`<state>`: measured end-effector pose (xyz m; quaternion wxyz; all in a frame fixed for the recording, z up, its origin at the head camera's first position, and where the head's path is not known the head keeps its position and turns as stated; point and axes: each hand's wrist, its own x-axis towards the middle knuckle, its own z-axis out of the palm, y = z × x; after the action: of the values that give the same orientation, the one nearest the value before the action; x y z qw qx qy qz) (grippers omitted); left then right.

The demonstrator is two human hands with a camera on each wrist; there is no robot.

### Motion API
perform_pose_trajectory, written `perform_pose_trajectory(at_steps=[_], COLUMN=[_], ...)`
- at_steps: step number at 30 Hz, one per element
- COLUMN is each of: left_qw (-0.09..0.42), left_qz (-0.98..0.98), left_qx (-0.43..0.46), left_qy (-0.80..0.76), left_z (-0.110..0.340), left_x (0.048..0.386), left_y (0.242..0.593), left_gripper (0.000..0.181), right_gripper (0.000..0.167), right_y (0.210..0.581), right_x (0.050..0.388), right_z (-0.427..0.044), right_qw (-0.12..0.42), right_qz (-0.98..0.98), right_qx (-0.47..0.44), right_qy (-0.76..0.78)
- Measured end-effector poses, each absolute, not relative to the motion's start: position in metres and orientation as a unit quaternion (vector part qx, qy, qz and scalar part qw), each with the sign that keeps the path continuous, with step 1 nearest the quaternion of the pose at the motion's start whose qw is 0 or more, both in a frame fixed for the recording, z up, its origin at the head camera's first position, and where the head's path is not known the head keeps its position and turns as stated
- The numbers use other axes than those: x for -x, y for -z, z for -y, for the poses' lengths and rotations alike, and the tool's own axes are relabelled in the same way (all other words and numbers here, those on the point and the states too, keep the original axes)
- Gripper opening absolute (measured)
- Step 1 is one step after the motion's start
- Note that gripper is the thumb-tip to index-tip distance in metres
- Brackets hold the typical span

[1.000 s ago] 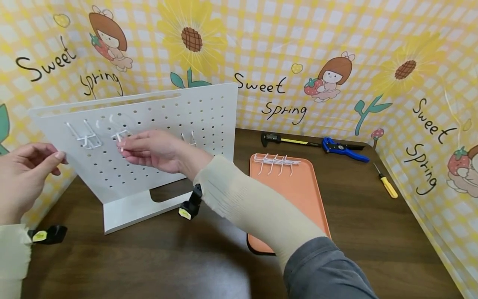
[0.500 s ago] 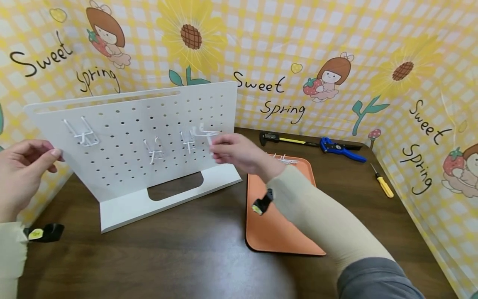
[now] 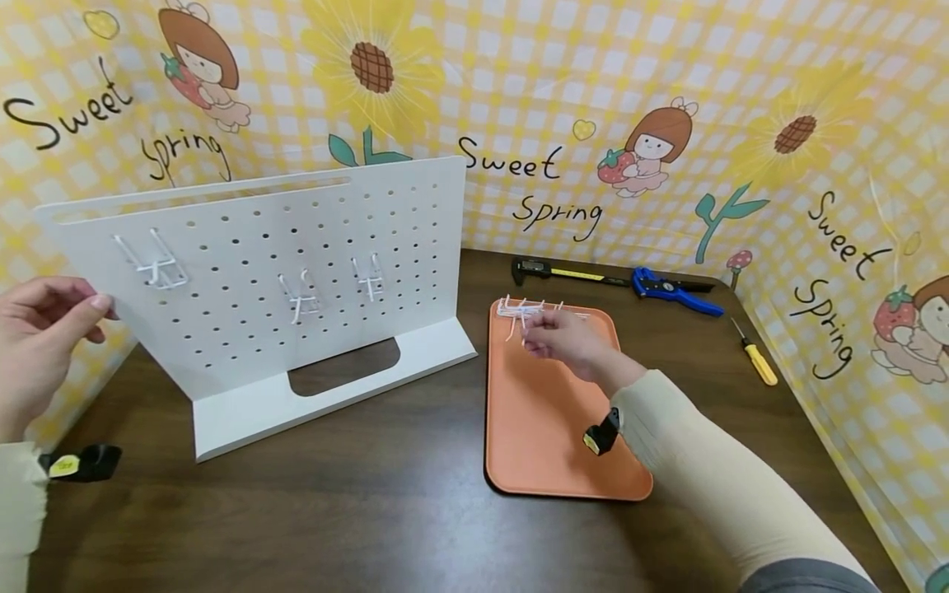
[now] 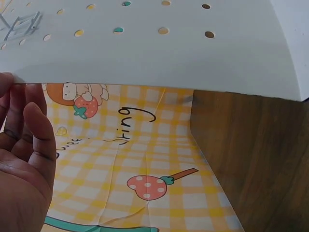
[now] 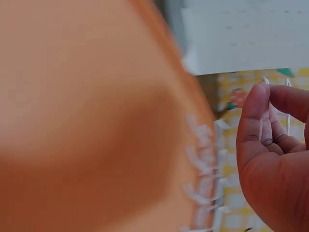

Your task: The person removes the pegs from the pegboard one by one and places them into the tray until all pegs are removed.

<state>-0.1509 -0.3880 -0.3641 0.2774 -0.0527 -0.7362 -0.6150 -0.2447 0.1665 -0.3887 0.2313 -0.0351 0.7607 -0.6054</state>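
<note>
My left hand (image 3: pixel 48 346) grips the left edge of the white pegboard (image 3: pixel 245 309), which stands on its own base. Three white wire hooks hang on the board: a larger left hook (image 3: pixel 157 268), a middle hook (image 3: pixel 299 301) and a right hook (image 3: pixel 368 280). Over the far end of the orange tray (image 3: pixel 549 428), my right hand (image 3: pixel 567 342) pinches another white wire hook (image 5: pixel 288 111) between thumb and fingers, its two prongs showing in the right wrist view. Several white hooks (image 3: pixel 511 311) lie in a row at the tray's far edge, partly hidden by that hand.
Behind the tray lies a black digital caliper (image 3: pixel 534 270) with a yellow strip. Blue-handled pliers (image 3: pixel 670 288) are to its right, and a yellow screwdriver (image 3: pixel 758 362) lies near the right edge. A patterned cloth (image 3: pixel 519 74) closes off the back and sides of the brown table (image 3: pixel 334 511).
My right hand has travelled right from the pegboard to above the tray's far end, carrying the pinched hook. My left hand keeps its grip on the board's edge.
</note>
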Motion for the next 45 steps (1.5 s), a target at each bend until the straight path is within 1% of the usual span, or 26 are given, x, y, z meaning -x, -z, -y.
perform_pose_trajectory(at_steps=[4,8,13,21,28,34,39,42,45], left_qw=[0.271,0.269,0.276,0.264,0.27,0.272,0.268,0.266,0.268], left_qz=[0.737,0.76,0.759,0.711,0.712,0.695,0.694,0.694,0.689], left_qx=[0.044,0.03,0.03,0.046,0.045,0.059,0.061,0.062,0.065], left_qy=[0.617,0.59,0.588,0.65,0.647,0.663,0.666,0.666,0.67], left_z=[0.384,0.383,0.384,0.378,0.38,0.381,0.378,0.377,0.378], left_x=[0.149,0.149,0.149,0.146,0.147,0.148,0.146,0.146,0.146], left_y=[0.36,0.359,0.36,0.355,0.358,0.36,0.357,0.356,0.357], left_gripper=[0.029,0.029,0.029,0.032,0.031,0.031,0.031,0.032,0.032], right_gripper=[0.01,0.01,0.009,0.011,0.012,0.013,0.014,0.014,0.016], right_y=[0.41,0.422,0.427,0.432,0.43,0.431,0.429,0.423,0.41], right_x=[0.237,0.232,0.23,0.228,0.225,0.223,0.218,0.216,0.218], right_z=[-0.174,-0.175,-0.172,-0.163,-0.159,-0.157,-0.16,-0.161,-0.157], right_qw=[0.241,0.245,0.244,0.259,0.257,0.268,0.301,0.32,0.326], right_qz=[-0.777,-0.789,-0.797,-0.792,-0.795,-0.795,-0.8,-0.803,-0.804], right_qx=[0.024,0.002,-0.023,-0.062,-0.062,-0.043,-0.008,0.021,0.056], right_qy=[0.582,0.563,0.553,0.549,0.546,0.543,0.52,0.502,0.494])
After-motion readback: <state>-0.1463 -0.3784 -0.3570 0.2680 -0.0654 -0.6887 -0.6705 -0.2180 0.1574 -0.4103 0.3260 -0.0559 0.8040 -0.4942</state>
